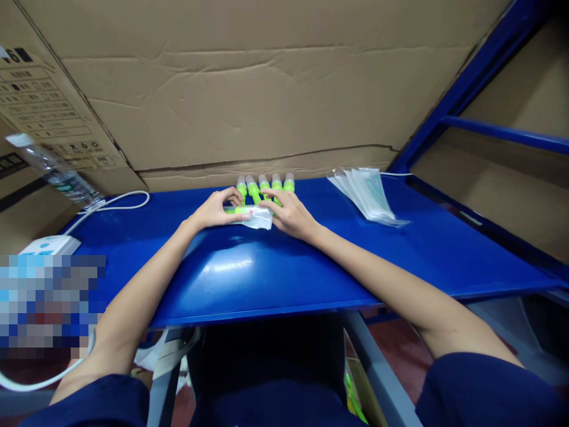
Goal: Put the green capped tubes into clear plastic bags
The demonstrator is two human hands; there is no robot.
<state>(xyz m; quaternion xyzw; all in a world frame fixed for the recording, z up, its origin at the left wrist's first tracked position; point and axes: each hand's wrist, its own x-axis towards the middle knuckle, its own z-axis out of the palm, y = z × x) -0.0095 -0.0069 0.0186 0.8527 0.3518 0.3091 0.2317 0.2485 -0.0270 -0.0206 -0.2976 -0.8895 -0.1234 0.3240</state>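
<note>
Blue counter (311, 261) against cardboard wall. Green marker (237, 209) half inside clear pouch (259, 219), long axis left-right, lying between hands. Left hand (216, 209) pinching marker end; right hand (291, 214) fingers spread, pressing pouch. Five green markers (265, 186) just behind; spare pouches (368, 196) well right.

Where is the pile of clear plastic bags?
In the head view, the pile of clear bags lies on the blue table, far right, beyond the right hand and right of the green tubes.
</note>
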